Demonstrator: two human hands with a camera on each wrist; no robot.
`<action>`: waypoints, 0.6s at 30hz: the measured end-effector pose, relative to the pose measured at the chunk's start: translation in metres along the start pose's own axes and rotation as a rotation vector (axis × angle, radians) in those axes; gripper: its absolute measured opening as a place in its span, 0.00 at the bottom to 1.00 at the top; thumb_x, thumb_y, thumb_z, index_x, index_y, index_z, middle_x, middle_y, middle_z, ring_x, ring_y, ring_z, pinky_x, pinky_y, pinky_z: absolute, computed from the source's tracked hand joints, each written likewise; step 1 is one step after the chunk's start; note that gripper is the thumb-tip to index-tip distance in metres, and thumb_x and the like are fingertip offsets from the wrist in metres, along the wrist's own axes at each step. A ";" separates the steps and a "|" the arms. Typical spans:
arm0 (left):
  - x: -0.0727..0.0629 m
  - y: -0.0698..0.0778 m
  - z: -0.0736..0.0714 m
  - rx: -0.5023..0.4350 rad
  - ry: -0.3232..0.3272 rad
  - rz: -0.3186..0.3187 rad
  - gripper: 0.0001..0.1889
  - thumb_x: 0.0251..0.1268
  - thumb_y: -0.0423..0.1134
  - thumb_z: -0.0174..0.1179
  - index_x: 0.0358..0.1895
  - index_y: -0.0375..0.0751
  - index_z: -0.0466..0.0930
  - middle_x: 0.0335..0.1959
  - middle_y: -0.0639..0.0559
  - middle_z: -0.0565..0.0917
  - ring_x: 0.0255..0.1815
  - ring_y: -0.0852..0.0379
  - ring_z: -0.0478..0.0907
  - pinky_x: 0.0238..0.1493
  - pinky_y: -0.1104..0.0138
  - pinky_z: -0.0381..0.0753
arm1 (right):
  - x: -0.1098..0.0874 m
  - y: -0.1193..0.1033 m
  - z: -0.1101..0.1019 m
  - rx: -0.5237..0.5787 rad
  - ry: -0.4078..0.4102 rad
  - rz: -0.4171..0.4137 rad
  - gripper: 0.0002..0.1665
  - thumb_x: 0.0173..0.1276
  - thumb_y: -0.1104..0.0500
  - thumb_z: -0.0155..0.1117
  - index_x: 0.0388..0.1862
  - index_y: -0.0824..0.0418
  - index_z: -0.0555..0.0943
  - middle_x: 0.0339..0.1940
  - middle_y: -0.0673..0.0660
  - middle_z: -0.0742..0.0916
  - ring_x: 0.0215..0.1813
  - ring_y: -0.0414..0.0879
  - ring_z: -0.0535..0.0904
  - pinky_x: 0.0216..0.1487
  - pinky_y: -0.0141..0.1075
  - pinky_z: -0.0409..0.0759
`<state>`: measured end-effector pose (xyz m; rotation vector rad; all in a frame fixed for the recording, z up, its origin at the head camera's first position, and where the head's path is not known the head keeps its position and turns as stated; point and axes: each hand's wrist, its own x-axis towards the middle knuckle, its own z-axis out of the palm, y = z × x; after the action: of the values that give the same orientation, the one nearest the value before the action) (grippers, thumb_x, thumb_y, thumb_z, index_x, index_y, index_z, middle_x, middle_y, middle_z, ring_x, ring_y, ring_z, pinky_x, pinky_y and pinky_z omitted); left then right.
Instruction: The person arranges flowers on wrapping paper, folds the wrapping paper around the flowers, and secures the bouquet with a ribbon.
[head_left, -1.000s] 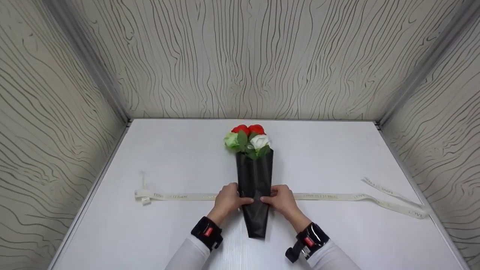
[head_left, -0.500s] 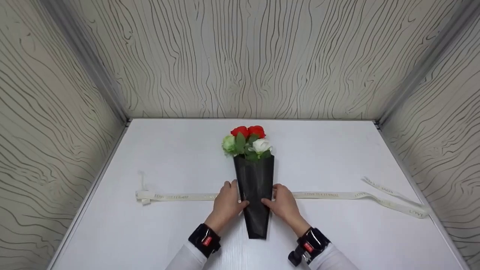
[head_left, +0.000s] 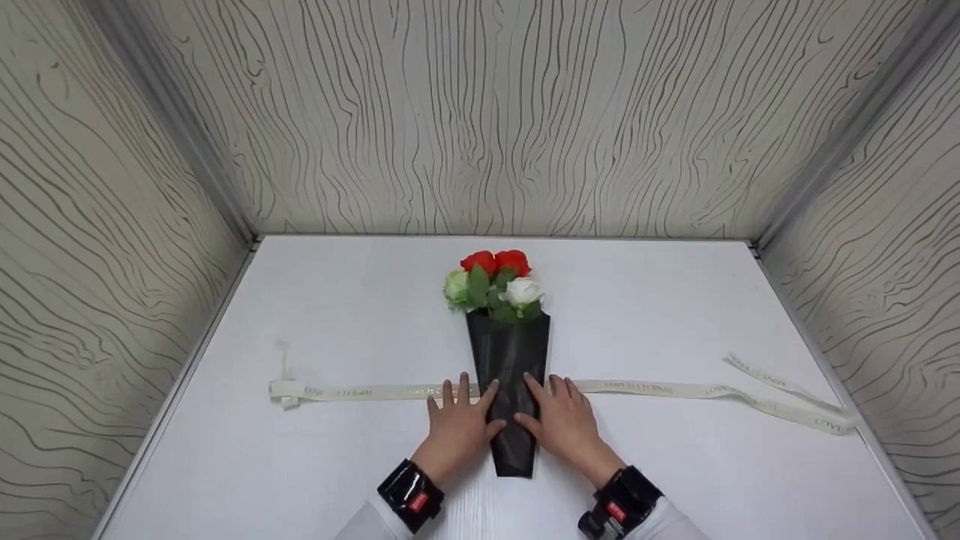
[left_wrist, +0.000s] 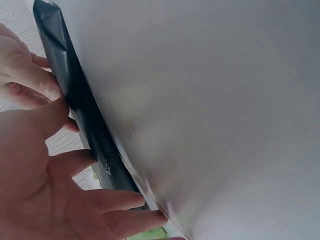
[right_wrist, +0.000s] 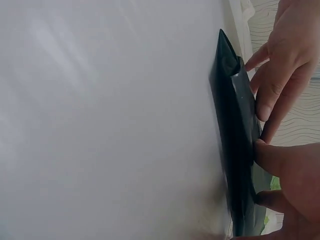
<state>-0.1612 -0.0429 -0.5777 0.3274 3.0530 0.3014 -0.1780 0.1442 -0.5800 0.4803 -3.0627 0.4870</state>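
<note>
A bouquet in black wrapping paper [head_left: 511,349] lies on the white table, its blooms pointing away from me. Two red roses [head_left: 495,262], a white rose [head_left: 523,291] and a pale green flower [head_left: 456,288] show above the paper. My left hand [head_left: 459,429] rests along its left edge with fingers spread, thumb and forefinger on the paper. On the other edge, my right hand [head_left: 568,426] touches the paper with thumb and forefinger, fingers extended. Underneath the bouquet runs a cream printed ribbon [head_left: 337,393]. Both wrist views show fingertips against the black paper [left_wrist: 75,90].
The ribbon's left end is folded over [head_left: 287,390] near the table's left side. Its right end doubles back in a loop [head_left: 825,420] close to the right edge. Wood-grain patterned panels [head_left: 480,120] enclose the white table [head_left: 360,300] at the back and sides.
The bouquet has shifted slightly toward me and now lies flatter. Both hands have let go of its edges, and their fingers have spread out over the paper and ribbon.
</note>
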 end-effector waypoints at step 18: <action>0.025 -0.024 -0.010 0.052 -0.079 -0.053 0.32 0.70 0.65 0.47 0.74 0.62 0.63 0.72 0.30 0.62 0.68 0.24 0.59 0.61 0.32 0.59 | 0.038 -0.004 0.009 0.003 -0.011 -0.032 0.39 0.68 0.40 0.63 0.72 0.58 0.70 0.64 0.75 0.71 0.66 0.68 0.68 0.62 0.62 0.66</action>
<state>-0.1913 -0.0628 -0.5741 0.2535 2.9899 0.2013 -0.2129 0.1269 -0.5853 0.5330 -3.0595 0.4900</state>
